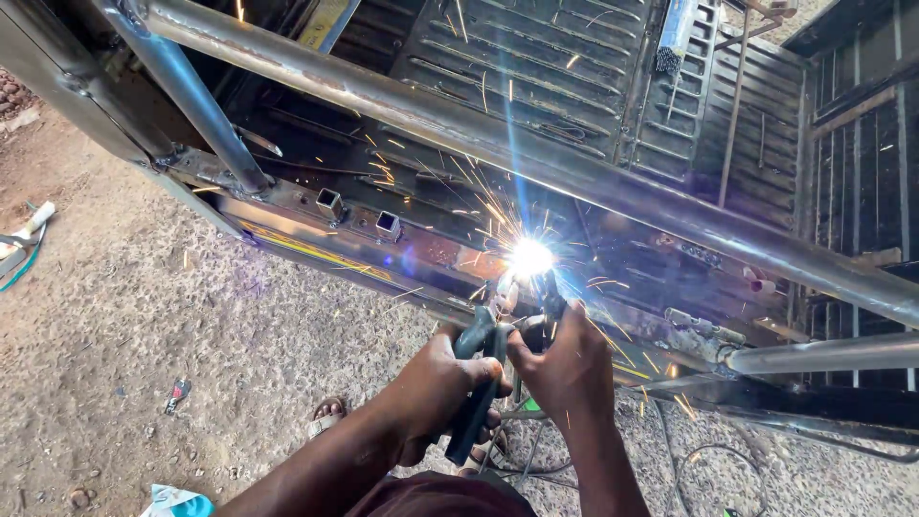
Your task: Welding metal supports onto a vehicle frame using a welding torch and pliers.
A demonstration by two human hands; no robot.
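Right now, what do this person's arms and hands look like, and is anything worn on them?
Both hands are bare: no gloves on the left hand or the right hand. The forearms are uncovered too, with no sleeves, watch or bands in view. A dark maroon garment shows at the bottom edge.

View: single, head-worn camera. Position: above the person's own arms, close to the work. Direction: downward and forward, horizon tilted, so the metal frame (574, 182) runs diagonally from upper left to lower right. Range: near; the forearms enter from the bottom edge. Coverage: gravel ground (144, 316) at left, dark ribbed panels (536, 67) at top and right. No second view to overlap.
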